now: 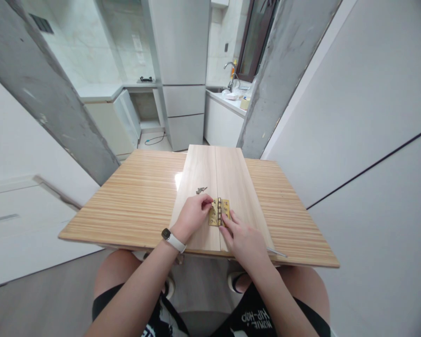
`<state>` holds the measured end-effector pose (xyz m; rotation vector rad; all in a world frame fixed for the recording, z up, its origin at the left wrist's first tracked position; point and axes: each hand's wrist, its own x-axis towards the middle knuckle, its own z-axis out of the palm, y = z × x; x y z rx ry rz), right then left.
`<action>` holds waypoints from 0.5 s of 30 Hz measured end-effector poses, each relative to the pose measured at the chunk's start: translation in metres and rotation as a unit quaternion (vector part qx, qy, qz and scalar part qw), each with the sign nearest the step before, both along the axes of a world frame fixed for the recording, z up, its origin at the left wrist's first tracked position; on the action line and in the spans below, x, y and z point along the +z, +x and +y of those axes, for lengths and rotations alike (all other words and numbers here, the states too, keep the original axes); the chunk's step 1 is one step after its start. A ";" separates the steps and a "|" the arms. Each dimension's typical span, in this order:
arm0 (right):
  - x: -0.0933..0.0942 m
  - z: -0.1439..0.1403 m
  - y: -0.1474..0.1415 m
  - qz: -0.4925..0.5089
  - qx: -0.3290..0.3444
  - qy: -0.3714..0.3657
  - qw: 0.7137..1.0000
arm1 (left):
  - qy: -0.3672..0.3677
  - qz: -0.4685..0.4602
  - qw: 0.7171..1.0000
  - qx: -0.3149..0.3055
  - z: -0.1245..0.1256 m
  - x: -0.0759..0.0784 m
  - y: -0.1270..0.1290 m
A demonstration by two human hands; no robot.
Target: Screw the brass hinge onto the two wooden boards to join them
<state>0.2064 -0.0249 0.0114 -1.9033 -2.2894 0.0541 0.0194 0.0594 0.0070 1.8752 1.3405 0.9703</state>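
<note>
A brass-coloured hinge lies spread flat across the seam between two pale wooden boards. Over its left leaf, my left hand is closed in a pinch; whatever sits between the fingertips is too small to make out. My right hand rests on the hinge's right leaf and lower edge, fingers apart and stretched, pressing rather than wrapped round it. Several small screws lie in a little pile on the left board, just beyond my left hand.
The boards lie on a striped wooden table. A thin metal rod lies by the front edge, right of the boards. White panels and grey pillars flank the table. Beyond stand a fridge and a sink counter.
</note>
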 end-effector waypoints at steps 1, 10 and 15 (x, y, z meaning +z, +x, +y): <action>0.000 0.000 0.000 -0.001 0.000 0.000 1.000 | 0.007 0.012 1.000 0.000 0.000 0.000 0.000; -0.003 0.001 0.003 0.004 0.003 0.003 1.000 | 0.061 0.079 0.995 -0.020 0.003 -0.003 0.004; -0.007 0.001 0.002 0.001 0.010 0.004 1.000 | 0.065 0.073 0.995 -0.021 0.001 -0.007 0.007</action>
